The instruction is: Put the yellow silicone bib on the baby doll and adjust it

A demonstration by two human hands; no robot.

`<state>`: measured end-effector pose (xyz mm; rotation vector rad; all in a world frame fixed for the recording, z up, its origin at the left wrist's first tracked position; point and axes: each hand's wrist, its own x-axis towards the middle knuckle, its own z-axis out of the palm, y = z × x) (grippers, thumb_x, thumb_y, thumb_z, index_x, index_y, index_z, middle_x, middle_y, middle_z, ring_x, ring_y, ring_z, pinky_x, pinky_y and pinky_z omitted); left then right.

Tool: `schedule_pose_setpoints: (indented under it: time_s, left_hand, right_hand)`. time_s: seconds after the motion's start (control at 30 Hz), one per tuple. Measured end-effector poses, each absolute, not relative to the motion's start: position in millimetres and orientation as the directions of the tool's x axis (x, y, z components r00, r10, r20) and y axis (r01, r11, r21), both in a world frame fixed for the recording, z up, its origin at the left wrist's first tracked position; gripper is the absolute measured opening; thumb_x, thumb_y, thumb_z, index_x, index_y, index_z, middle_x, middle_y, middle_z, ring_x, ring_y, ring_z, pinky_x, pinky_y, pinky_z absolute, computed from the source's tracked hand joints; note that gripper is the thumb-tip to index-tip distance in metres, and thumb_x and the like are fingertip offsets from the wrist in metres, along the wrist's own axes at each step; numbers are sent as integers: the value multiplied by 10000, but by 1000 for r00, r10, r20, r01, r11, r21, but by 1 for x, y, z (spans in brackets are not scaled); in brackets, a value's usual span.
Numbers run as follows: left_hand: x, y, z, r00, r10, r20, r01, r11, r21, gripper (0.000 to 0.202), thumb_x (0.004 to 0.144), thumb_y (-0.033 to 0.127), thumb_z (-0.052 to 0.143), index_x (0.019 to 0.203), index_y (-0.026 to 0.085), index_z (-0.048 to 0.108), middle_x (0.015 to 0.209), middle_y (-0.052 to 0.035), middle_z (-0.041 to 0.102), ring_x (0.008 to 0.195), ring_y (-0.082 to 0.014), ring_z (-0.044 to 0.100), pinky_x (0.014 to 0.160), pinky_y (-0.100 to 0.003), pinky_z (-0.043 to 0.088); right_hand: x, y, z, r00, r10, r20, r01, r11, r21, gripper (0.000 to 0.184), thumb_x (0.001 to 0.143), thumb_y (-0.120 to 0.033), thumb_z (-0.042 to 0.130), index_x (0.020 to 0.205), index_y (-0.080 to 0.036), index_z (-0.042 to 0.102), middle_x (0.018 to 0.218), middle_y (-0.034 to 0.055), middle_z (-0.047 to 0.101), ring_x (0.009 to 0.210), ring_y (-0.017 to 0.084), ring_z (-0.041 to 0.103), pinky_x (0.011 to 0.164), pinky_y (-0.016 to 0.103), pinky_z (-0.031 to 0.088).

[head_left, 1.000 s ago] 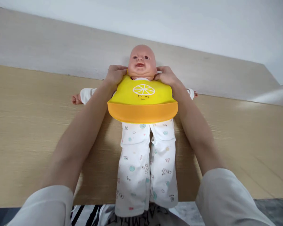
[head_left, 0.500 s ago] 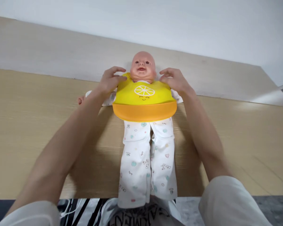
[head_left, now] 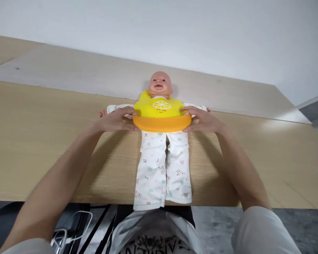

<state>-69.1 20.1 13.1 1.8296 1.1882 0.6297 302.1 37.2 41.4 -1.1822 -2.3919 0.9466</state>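
Note:
A baby doll (head_left: 160, 85) lies on its back, head toward the wall, dressed in white printed clothes (head_left: 151, 169). Over its chest lies a yellow bib (head_left: 145, 106) with a white lemon-slice print and a smiling face. An orange catch pocket (head_left: 162, 124) runs along the bib's lower edge. My left hand (head_left: 120, 119) grips the left end of that pocket between thumb and fingers. At the opposite end my right hand (head_left: 200, 119) pinches the bib's edge in the same way. The doll's arms stretch out sideways behind my hands.
The doll rests on a light wooden table (head_left: 42, 141), its feet at the near edge. A pale board (head_left: 95, 70) runs along the wall (head_left: 175, 31). Below the table, at lower left, are a dark chair (head_left: 5, 222) and a white cable (head_left: 88, 213).
Both hands have come down from beside the doll's neck to the two ends of the bib's pocket and have closed on it. The camera view has shifted slightly.

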Motion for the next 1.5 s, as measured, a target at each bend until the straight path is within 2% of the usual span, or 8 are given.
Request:
schedule_pose_setpoints:
  time_s: [0.2,0.37,0.73,0.87,1.0,1.13,1.3,1.5]
  left_hand:
    - [-70,21,12,349,937,17,276,-120,954,461,598,451,852,900,201,609,964,-27,652,922,-203,642,868,-369,540]
    - [-79,25,7,416,904,-100,349,-57,935,449,619,496,828,902,204,640,889,-30,673,874,-218,651,828,-359,533]
    - [-80,23,5,472,857,-207,465,-43,884,403,711,582,737,794,197,653,650,-24,588,554,-144,521,556,-281,422]
    - [-84,24,-2,447,870,-208,277,86,957,489,691,631,725,933,215,635,693,-55,653,573,-172,558,531,-288,412]
    - [-86,28,-9,227,965,-130,67,118,991,419,745,581,675,950,225,588,640,-8,599,553,-142,507,517,-271,351]
    - [-91,33,-11,-64,991,113,351,-84,933,227,741,371,669,865,218,556,712,8,575,629,-144,489,642,-309,399]
    - [-113,40,-24,166,926,339,814,-323,484,439,610,432,758,976,217,643,1108,-64,636,1181,-325,460,1044,-425,282]
    - [-115,40,-31,93,948,306,812,-250,528,514,683,627,615,1024,250,685,890,-28,682,1200,-260,433,805,-356,202]
  right_hand:
    - [294,26,51,-537,843,7,643,415,-644,540,626,-591,812,899,-178,597,1032,57,647,923,201,607,774,306,511]
    - [292,25,48,-516,849,-111,646,301,-702,557,631,-576,819,944,-164,611,713,-7,563,635,109,503,549,227,352]
    - [297,29,41,-616,761,-203,523,203,-828,536,680,-553,804,1083,-230,661,841,10,627,660,115,533,562,245,406]
    - [311,34,45,-666,716,-211,398,101,-912,638,670,-487,828,1208,-208,627,940,42,668,757,138,614,656,268,475]
    - [333,42,40,-528,842,-114,356,97,-930,565,710,-506,784,1150,-183,642,1139,100,660,882,185,664,725,307,504]
    - [354,61,14,-219,967,130,636,242,-733,497,744,-525,708,1074,-158,648,1182,137,646,1066,269,621,948,454,490]
    - [354,79,-22,-244,930,275,915,315,-252,624,710,-477,707,1258,-198,596,1430,128,514,1394,389,362,1123,588,315]
    - [339,73,-9,-205,963,174,934,246,-259,396,778,-411,619,1092,-171,635,1132,124,678,1071,309,611,945,450,460]
